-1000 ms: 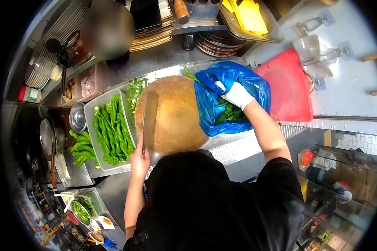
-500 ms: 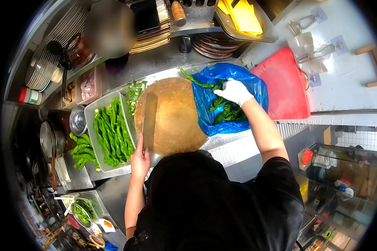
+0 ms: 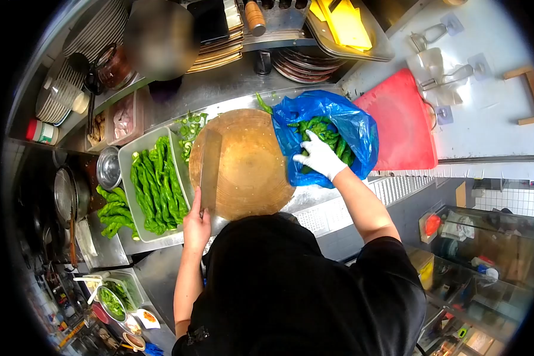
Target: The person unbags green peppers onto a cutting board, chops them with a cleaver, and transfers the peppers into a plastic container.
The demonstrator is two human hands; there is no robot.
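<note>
My left hand (image 3: 196,228), bare, is closed round the handle of a cleaver (image 3: 210,169). The cleaver's broad blade lies over the left side of a round wooden chopping block (image 3: 252,160). On the right, my white-gloved right hand (image 3: 321,157) reaches into the mouth of a blue plastic bag (image 3: 362,133), its fingers spread over green peppers (image 3: 319,126); no pepper shows in its grip. One pepper (image 3: 263,104) pokes out between the bag and the block's top edge. Left of the block, long green peppers (image 3: 157,190) fill a pale plastic tub (image 3: 124,196).
Cut pepper pieces (image 3: 190,130) sit in a narrow container beside the tub. More peppers (image 3: 115,210) lie left of it, near a metal bowl (image 3: 108,168). A red cutting board (image 3: 400,124) leans beyond the bag. Stacked plates (image 3: 308,64) stand at the back.
My right hand has moved left and down within the bag, and its fingers have spread. The bag's mouth has shifted, showing more peppers. My left hand and the cleaver stay nearly still.
</note>
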